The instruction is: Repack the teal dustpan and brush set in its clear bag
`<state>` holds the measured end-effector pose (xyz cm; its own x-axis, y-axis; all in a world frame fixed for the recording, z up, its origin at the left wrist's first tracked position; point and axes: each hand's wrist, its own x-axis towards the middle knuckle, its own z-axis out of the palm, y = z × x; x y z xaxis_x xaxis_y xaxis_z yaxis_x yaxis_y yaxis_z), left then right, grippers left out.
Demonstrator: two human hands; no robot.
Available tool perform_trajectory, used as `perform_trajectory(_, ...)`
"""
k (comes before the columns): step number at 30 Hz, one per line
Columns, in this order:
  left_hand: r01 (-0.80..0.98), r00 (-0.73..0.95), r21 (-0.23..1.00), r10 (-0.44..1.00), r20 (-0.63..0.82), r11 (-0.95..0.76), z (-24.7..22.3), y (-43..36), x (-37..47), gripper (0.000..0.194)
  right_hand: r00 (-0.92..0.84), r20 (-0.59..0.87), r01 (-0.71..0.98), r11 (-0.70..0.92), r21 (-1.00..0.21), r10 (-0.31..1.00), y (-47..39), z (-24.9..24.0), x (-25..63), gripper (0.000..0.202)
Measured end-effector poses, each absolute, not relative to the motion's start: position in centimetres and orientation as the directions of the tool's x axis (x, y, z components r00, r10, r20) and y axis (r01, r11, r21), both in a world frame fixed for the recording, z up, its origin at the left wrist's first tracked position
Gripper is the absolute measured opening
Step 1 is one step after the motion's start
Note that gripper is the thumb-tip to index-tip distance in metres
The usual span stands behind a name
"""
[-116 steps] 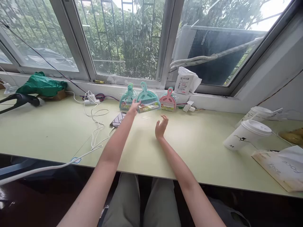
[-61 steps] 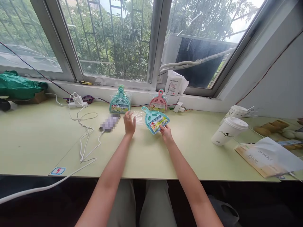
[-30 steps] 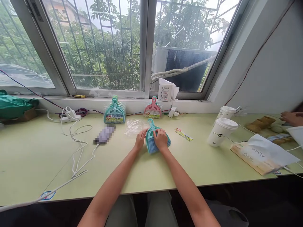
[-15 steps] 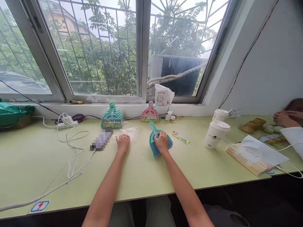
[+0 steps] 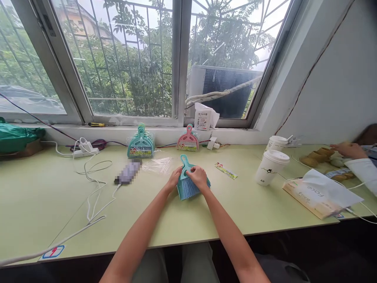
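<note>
A teal brush and dustpan set (image 5: 188, 189) with blue bristles lies at the middle of the table, its handle pointing to the window. My left hand (image 5: 174, 179) grips its left edge. My right hand (image 5: 198, 177) is closed on its upper right part, fingers near the base of the handle. Left of them lies a crumpled clear plastic wrapper (image 5: 159, 165). On the right is a printed label strip (image 5: 226, 171). Against the wall stand several packed teal sets (image 5: 140, 143) and a pink set (image 5: 187, 139).
A blurred phone (image 5: 128, 171) and white cables lie on the left. Two white cups (image 5: 271, 168) and a tissue pack (image 5: 312, 194) stand on the right. At the far right, another person's hand (image 5: 350, 150) is above brown items.
My left hand has moved right, off the wrapper, and taken hold of the teal set. The set has shifted left and turned, with my right hand still on it.
</note>
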<state>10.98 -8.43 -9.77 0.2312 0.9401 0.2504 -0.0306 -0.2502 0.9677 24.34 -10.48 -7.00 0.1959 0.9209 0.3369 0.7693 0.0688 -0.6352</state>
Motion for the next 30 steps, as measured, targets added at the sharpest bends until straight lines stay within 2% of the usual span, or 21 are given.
perform_trajectory(4,-0.015,0.184,0.968,0.951,0.247,-0.249,-9.4,-7.9,10.2,0.043,0.182,0.287,0.595,0.127,-0.794,0.941,-10.4,-5.9,25.2,0.013)
perform_trajectory(6,0.058,0.032,0.969,0.970,0.240,-0.241,-9.4,-7.4,9.1,0.038,0.159,0.286,0.461,0.185,-0.868,0.945,-10.7,-4.9,26.1,0.019)
perform_trajectory(8,0.165,-0.151,0.963,0.959,0.239,-0.213,-9.3,-6.6,7.5,0.031,0.189,0.329,0.427,0.225,-0.876,0.925,-11.1,-4.0,27.3,0.024)
perform_trajectory(10,0.246,-0.168,0.948,0.954,0.249,-0.204,-9.3,-5.9,6.0,0.028,0.273,0.383,0.569,0.173,-0.804,0.883,-11.3,-3.6,28.5,0.022)
perform_trajectory(13,0.333,0.046,0.912,0.970,0.237,-0.239,-9.5,-5.6,5.2,0.026,0.338,0.391,0.836,-0.082,-0.543,0.856,-11.0,-4.4,29.9,0.019)
perform_trajectory(15,0.421,0.140,0.866,0.963,0.230,-0.268,-9.8,-5.8,5.7,0.025,0.343,0.333,0.905,-0.214,-0.367,0.878,-10.6,-5.6,30.5,0.022)
perform_trajectory(17,0.502,0.160,0.809,0.953,0.259,-0.304,-10.1,-6.1,6.4,0.023,0.356,0.257,0.919,-0.288,-0.268,0.899,-10.2,-6.7,30.8,0.027)
perform_trajectory(22,0.582,0.135,0.733,0.931,0.339,-0.352,-10.6,-6.2,6.7,0.020,0.380,0.182,0.917,-0.343,-0.203,0.907,-9.6,-7.4,31.7,0.030)
perform_trajectory(26,0.588,0.096,0.730,0.926,0.366,-0.350,-11.0,-5.7,5.8,0.020,0.393,0.174,0.910,-0.355,-0.215,0.903,-9.6,-7.2,32.2,0.026)
perform_trajectory(30,0.674,0.099,0.662,0.928,0.360,-0.328,-11.0,-5.8,5.3,0.024,0.415,0.164,0.898,-0.374,-0.232,0.895,-9.8,-7.1,32.5,0.024)
